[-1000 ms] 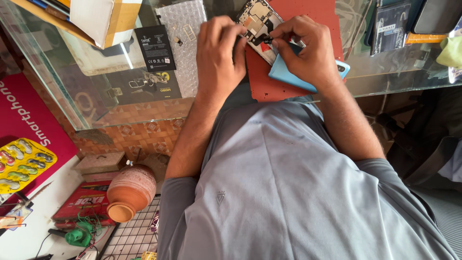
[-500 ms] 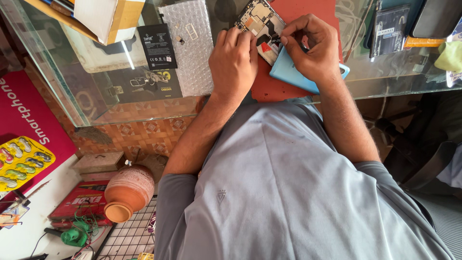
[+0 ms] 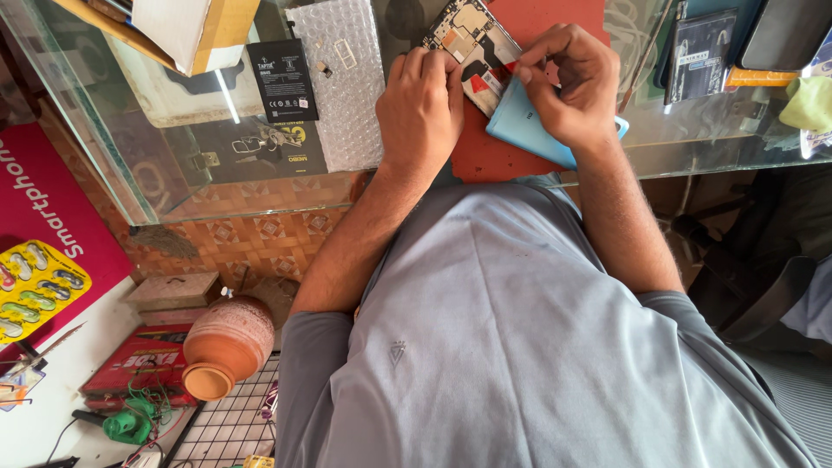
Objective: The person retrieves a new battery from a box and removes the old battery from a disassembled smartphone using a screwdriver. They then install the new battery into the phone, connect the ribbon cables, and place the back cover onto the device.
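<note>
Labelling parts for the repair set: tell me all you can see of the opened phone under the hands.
The opened phone lies flat and slanted on a red mat on the glass counter. Its back is off: a green-gold circuit board, metal shields and red and white patches show. The left hand rests fingers on its lower edge; the right hand pinches at its side. A light blue cover lies against it.
</note>
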